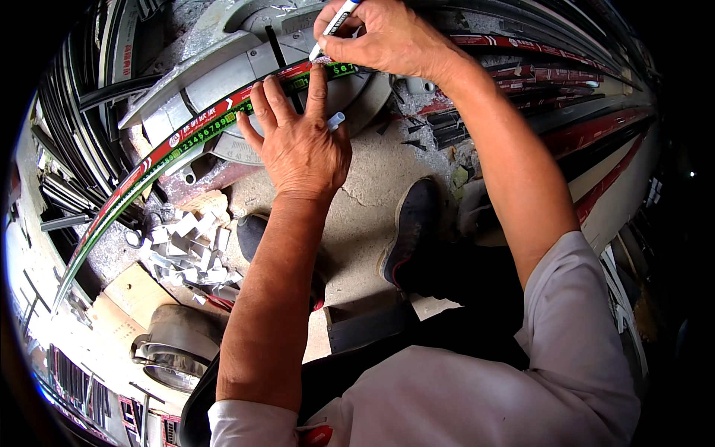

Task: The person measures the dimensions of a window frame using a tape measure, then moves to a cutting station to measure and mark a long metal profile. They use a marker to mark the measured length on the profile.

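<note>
My right hand (387,37) pinches a white marker pen (337,28) with a blue end, its tip down at a long red-faced strip (242,95). Along the strip's near edge runs a tape measure blade (201,136), dark with bright green markings. Spread fingers of my left hand (302,138) lie on the blade and strip, just left of the pen tip. A small pale tube-shaped piece (337,120) juts out beside that hand's thumb side; how it is held is hidden. Under the strip sits a grey metal saw base (216,67) with a curved angle scale.
Dark profile strips (63,127) are stacked at the left, and red and black ones (551,78) at the right. White offcuts (194,246) litter the floor beside my shoes (413,223). A round metal pot-like container (179,343) stands at lower left near cardboard (123,298).
</note>
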`<act>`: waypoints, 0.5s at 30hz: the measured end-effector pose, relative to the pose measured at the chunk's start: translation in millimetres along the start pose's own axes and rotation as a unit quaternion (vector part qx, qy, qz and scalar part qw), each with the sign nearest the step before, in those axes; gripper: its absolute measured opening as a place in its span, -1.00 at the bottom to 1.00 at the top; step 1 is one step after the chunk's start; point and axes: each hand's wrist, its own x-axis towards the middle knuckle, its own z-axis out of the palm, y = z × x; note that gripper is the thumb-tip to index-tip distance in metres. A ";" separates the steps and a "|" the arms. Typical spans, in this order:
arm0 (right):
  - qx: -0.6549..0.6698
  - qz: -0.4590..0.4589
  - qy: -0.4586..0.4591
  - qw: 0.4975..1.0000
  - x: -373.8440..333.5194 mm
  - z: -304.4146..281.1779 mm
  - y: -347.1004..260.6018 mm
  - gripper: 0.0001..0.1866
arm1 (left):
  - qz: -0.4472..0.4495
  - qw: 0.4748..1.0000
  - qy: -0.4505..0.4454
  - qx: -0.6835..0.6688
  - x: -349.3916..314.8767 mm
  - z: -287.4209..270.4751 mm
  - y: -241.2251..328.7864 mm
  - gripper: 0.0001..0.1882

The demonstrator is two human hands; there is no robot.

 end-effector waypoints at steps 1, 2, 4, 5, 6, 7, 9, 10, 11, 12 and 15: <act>0.003 -0.002 -0.002 1.000 0.0 0.0 0.5 -0.87 | 0.000 1.000 -0.001 0.000 0.0 -0.1 0.0 -0.13; 0.005 -0.004 -0.002 1.000 0.1 0.3 0.7 -0.87 | 0.000 1.000 -0.001 0.001 -0.3 0.2 -0.4 -0.13; 0.008 -0.008 -0.001 1.000 0.0 0.6 0.5 -0.87 | 0.000 1.000 -0.003 0.003 -0.4 0.5 -0.5 -0.12; 0.007 -0.002 -0.002 1.000 -0.3 0.8 -0.6 -0.87 | 0.000 1.000 -0.004 0.005 -0.3 0.6 -0.4 -0.12; 0.005 0.004 -0.003 1.000 -0.7 0.6 -2.5 -0.88 | -0.001 1.000 -0.005 0.006 -0.4 0.7 -0.5 -0.12; 0.004 0.010 -0.003 1.000 -1.0 0.7 -3.6 -0.88 | -0.001 1.000 -0.006 0.007 -0.6 1.0 -0.6 -0.12; 0.009 0.010 -0.006 1.000 -1.0 0.9 -3.9 -0.88 | 0.000 1.000 -0.006 0.008 -0.7 0.9 -0.6 -0.11; 0.012 0.010 -0.007 1.000 -1.0 1.0 -4.1 -0.88 | 0.000 1.000 -0.006 0.008 -0.9 0.7 -0.8 -0.11; 0.014 0.006 -0.009 1.000 -1.0 0.9 -4.4 -0.88 | 0.000 1.000 -0.006 0.007 -0.9 0.6 -0.9 -0.11; 0.016 0.002 -0.011 1.000 -0.9 0.7 -4.9 -0.88 | 0.001 1.000 -0.006 0.006 -0.9 0.4 -1.0 -0.12; 0.019 0.002 -0.011 1.000 -0.4 1.8 -2.9 -0.88 | 0.001 1.000 -0.007 0.006 -0.3 0.7 -0.8 -0.11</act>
